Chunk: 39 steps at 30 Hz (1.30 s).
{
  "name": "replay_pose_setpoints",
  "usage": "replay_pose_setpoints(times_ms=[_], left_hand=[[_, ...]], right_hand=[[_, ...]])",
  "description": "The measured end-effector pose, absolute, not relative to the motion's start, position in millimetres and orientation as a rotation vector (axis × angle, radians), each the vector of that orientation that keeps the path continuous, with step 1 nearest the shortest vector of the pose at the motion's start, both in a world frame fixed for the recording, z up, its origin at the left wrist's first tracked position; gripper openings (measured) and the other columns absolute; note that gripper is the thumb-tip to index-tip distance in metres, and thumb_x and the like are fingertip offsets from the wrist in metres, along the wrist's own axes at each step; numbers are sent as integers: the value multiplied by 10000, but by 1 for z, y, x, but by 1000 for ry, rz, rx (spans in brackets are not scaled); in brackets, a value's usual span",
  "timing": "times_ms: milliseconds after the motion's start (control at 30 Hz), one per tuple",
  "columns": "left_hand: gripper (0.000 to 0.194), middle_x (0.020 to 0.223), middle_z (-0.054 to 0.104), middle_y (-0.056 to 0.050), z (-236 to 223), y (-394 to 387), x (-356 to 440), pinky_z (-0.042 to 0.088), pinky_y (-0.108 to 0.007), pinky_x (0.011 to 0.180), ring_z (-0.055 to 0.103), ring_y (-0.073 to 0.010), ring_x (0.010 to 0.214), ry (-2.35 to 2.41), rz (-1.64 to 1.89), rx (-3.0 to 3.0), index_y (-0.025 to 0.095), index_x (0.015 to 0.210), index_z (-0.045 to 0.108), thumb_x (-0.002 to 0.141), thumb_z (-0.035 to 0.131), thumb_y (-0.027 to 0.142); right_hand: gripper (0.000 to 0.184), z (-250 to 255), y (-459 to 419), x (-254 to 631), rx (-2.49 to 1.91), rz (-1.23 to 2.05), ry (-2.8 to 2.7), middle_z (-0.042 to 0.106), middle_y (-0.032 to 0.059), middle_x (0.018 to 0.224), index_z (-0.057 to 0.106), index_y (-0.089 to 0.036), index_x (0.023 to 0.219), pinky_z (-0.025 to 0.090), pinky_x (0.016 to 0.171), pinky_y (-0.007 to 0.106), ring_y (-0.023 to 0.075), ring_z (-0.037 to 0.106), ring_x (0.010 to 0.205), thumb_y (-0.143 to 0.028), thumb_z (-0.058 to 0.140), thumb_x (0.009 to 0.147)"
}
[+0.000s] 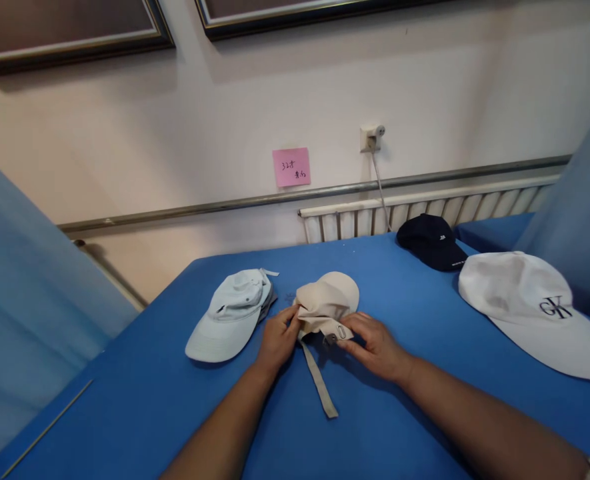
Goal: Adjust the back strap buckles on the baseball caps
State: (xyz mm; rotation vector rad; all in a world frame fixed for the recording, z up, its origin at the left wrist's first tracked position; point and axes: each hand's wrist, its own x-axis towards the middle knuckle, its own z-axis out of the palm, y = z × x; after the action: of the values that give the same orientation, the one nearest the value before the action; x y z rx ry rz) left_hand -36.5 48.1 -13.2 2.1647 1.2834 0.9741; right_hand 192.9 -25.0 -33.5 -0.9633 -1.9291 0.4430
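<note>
A beige baseball cap point(325, 298) lies on the blue table with its brim pointing away from me. Its loose back strap point(319, 383) trails toward me across the cloth. My left hand point(279, 337) is closed on the left rear edge of the cap, beside where the strap begins. With thumb and fingers, my right hand point(372, 343) pinches the right rear edge near an eyelet and a small metal buckle point(331, 339). Just left of my left hand rests a pale mint cap point(237, 310), with something dark grey partly hidden beneath it.
To the right sit a large white cap point(515, 287) with black letters and a navy cap point(431, 239) behind it. Behind the blue-covered table point(149, 400) are a radiator point(347, 223), a metal rail point(215, 208) and a plugged-in cord point(381, 183). A thin stick point(47, 427) lies at left.
</note>
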Motion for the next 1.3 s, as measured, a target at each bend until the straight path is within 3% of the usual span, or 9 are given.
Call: replay_pose_setpoints(times_ms=[233,400,500,600,733,900,1300], left_hand=[[363,1181,672,-111,-8,31,-31,486,-407,968,630,-240,1091,1202,1155,2237,168,1232,596,896,514,275],[479,1374,521,-131,-5,17,-24,375,-444,1094,477,-258,1292,1033,1127,2447,191,1323,509,850,583,213],[380,1272,591,-117,-6,17,-21,444,-398,1022,553,-230,1193,1009,1092,2449,202,1253,566,874,554,195],[300,1101,673,-85,-7,19,-19,499,-353,913,630,-205,1026,1017,1092,2407,201,1161,616,867,560,182],[271,1032,704,-65,-7,18,-19,511,-314,847,656,-190,937,1055,1081,2356,202,1114,645,851,581,183],[279,1003,718,-61,-5,14,-19,512,-296,796,664,-184,877,1113,1057,2335,196,1110,656,837,604,199],[230,932,736,-29,-5,19,-25,516,-284,786,667,-166,808,1170,1106,2225,201,1052,693,850,614,280]], right_hand=[[363,-52,-10,200,-1041,784,-1633,607,4,724,627,-174,769,475,685,261,142,558,696,-464,489,938],[385,-57,-7,201,-1069,807,-1613,649,12,768,653,-174,810,477,702,258,149,589,730,-450,430,959],[327,-56,-10,198,-1098,752,-1629,682,21,826,655,-183,876,491,738,280,167,625,778,-405,430,964],[219,-51,-16,194,-1083,638,-1648,689,43,999,620,-205,1074,507,806,312,181,646,878,-321,493,937],[330,-42,-29,187,-982,454,-1772,607,91,1195,545,-234,1207,501,891,359,211,600,1056,-232,584,879],[147,-35,-35,185,-988,333,-1795,607,78,1064,595,-235,1024,499,859,366,216,586,1008,-221,607,878],[152,-24,-42,190,-1102,409,-1974,554,15,873,535,-220,922,431,674,289,169,537,767,-234,656,831]])
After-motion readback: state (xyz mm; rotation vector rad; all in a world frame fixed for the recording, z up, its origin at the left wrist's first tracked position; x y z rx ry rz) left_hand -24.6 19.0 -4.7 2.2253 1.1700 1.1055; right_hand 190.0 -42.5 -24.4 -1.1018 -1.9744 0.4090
